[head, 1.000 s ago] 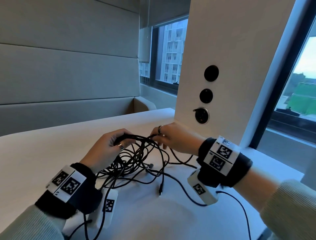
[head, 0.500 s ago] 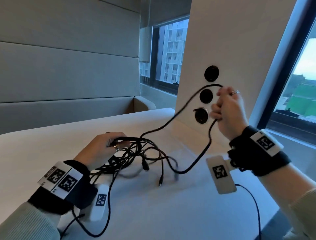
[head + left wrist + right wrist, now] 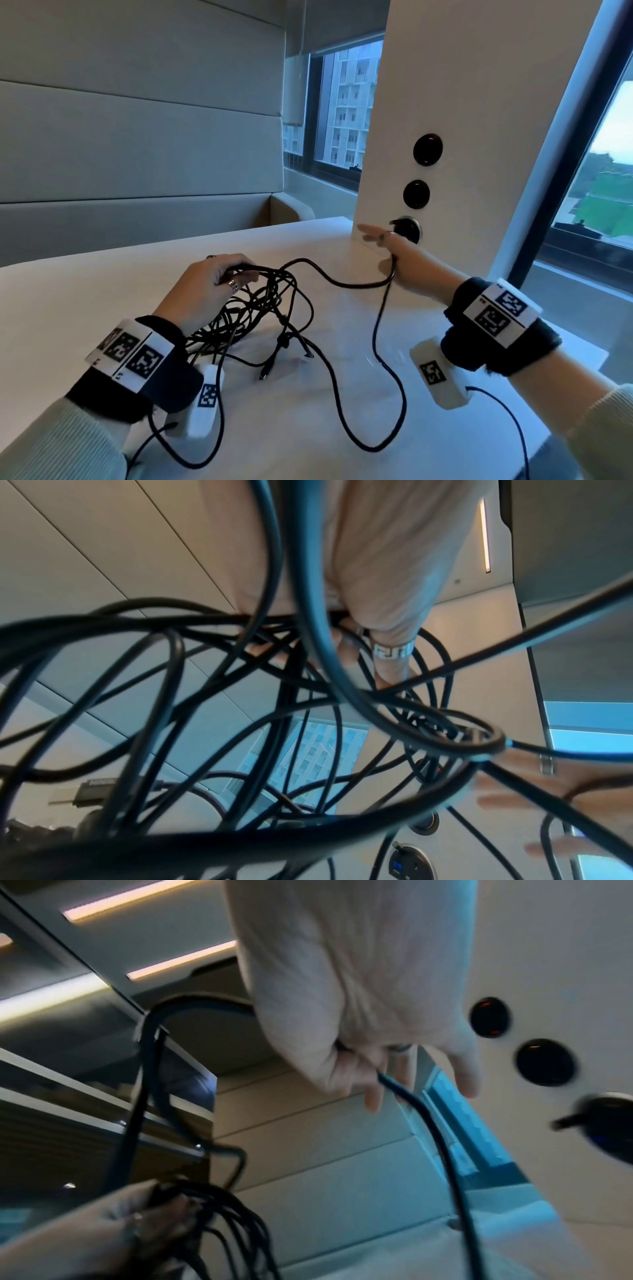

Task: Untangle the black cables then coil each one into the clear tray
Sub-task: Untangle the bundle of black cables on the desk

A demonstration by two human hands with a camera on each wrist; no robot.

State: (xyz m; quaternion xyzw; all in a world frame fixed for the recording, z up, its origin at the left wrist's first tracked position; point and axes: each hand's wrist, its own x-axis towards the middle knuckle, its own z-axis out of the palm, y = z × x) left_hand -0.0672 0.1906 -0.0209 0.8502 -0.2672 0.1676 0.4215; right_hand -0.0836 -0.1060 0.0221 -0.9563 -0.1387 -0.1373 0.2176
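Black cables (image 3: 260,308) sit in a tangled heap on the white table (image 3: 68,301), bunched under your left hand (image 3: 209,284), whose curled fingers grip several strands at the top of the pile. Your right hand (image 3: 407,263), near the pillar's round sockets (image 3: 416,194), holds one cable (image 3: 342,281) drawn out from the tangle; its other fingers are spread.

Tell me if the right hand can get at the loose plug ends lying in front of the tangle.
Probably yes. The right hand only holds one cable, and the plug ends lie on bare table between the hands, uncovered. It may need to drop that cable first.
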